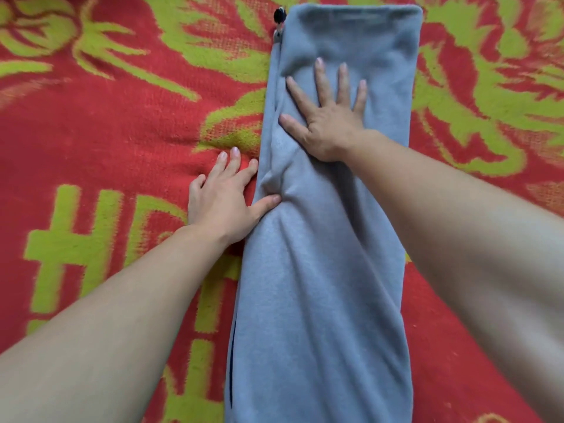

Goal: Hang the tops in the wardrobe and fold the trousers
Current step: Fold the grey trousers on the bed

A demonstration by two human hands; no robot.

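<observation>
The grey trousers run lengthwise up the frame's centre (legs stacked), the right hand pressing flat with fingers spread, and the left hand lying flat beside them.

Grey trousers lengthwise on red-green blanket, right hand flat on them, left hand at edge

Shows soft, matt, finely brushed grey knit cloth in the trousers, coarser, fuzzy, matt woven pile in the red-and-green blanket, and a slightly glossy, plastic-looking finish on the small black piece at the trousers' far corner.
</observation>
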